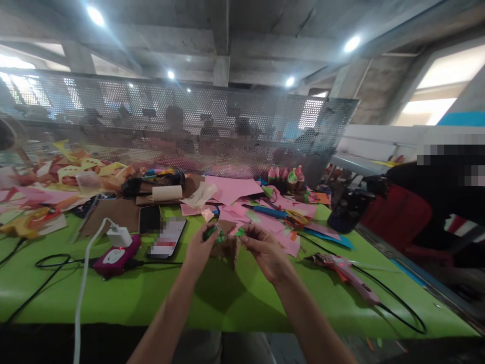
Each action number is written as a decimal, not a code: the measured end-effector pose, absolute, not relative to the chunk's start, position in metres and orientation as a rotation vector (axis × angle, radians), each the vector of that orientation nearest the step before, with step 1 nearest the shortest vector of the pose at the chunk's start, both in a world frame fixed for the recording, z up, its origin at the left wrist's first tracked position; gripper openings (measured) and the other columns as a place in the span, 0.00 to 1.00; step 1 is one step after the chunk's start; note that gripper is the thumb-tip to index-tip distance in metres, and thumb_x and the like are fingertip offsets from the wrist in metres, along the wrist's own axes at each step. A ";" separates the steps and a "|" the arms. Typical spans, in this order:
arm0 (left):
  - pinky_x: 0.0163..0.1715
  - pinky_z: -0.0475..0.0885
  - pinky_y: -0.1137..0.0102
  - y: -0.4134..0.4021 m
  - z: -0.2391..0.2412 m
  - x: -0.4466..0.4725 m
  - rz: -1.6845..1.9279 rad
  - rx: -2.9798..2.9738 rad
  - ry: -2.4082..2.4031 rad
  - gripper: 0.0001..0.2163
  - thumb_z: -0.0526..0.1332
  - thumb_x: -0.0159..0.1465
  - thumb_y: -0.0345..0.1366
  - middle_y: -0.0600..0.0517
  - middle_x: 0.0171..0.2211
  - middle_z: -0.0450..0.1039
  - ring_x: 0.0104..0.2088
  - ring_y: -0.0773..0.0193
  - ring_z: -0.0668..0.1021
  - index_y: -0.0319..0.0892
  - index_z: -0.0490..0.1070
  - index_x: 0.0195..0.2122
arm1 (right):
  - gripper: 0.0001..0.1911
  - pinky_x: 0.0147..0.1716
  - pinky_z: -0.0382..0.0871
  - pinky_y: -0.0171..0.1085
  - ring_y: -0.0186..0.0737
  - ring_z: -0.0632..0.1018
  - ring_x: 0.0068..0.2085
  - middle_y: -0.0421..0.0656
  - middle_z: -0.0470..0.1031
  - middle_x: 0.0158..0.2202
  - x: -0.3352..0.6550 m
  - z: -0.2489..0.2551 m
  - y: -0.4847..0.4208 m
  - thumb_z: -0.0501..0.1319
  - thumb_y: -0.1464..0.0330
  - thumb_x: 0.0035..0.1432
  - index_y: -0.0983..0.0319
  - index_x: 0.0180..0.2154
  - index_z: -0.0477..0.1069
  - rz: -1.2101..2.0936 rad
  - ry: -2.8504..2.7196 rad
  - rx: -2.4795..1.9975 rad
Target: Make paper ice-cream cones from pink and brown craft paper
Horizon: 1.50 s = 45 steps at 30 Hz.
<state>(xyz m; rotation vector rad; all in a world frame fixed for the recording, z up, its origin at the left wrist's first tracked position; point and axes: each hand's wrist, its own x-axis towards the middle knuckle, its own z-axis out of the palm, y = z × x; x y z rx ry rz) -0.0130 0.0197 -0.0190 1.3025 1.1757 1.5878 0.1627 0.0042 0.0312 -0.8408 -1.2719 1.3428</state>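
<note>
Above the green tabletop, my left hand [203,243] is closed on a small brown cardboard piece [227,247] with dark green bits near the thumb. Its exact shape is partly hidden by the fingers. My right hand [265,248] pinches a small green and pink paper piece [238,231] against the top right of the cardboard. Whether the two pieces are joined I cannot tell. To the right of my right hand lies a pink hot glue gun [348,275], its nozzle pointing left.
A magenta power strip [117,258] with a white charger [118,236] and cables lies left, beside a lit phone [167,239]. Behind are pink paper sheets [231,192], blue-handled scissors [270,211] and small pink and green paper cones [293,177]. A perforated metal screen [170,131] spans the back. A person sits at right.
</note>
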 end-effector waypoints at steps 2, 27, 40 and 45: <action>0.45 0.70 0.59 0.023 -0.021 -0.018 1.625 1.379 1.298 0.10 0.65 0.58 0.40 0.47 0.36 0.78 0.40 0.53 0.78 0.42 0.77 0.38 | 0.18 0.32 0.68 0.34 0.36 0.74 0.31 0.40 0.76 0.31 0.162 0.029 0.004 0.76 0.61 0.39 0.60 0.33 0.76 1.350 -1.247 -0.840; 0.44 0.70 0.63 0.001 -0.010 0.004 1.676 2.130 1.045 0.08 0.66 0.61 0.33 0.49 0.38 0.80 0.40 0.57 0.77 0.44 0.76 0.42 | 0.20 0.24 0.56 0.34 0.33 0.64 0.23 0.36 0.66 0.19 0.147 0.008 -0.001 0.69 0.52 0.48 0.61 0.21 0.72 1.155 -1.255 -0.908; 0.37 0.72 0.66 0.012 -0.025 0.000 1.773 1.740 1.062 0.08 0.60 0.65 0.40 0.50 0.32 0.78 0.34 0.60 0.78 0.43 0.75 0.35 | 0.19 0.23 0.59 0.32 0.31 0.67 0.24 0.41 0.75 0.24 0.149 0.004 -0.006 0.73 0.55 0.43 0.63 0.33 0.83 1.455 -1.090 -0.812; 0.33 0.73 0.69 0.013 -0.028 0.001 1.701 1.626 1.049 0.12 0.59 0.65 0.44 0.49 0.31 0.78 0.31 0.61 0.79 0.41 0.75 0.37 | 0.19 0.23 0.60 0.31 0.31 0.68 0.25 0.42 0.76 0.26 0.152 0.005 -0.006 0.73 0.57 0.44 0.62 0.35 0.83 1.521 -1.036 -0.765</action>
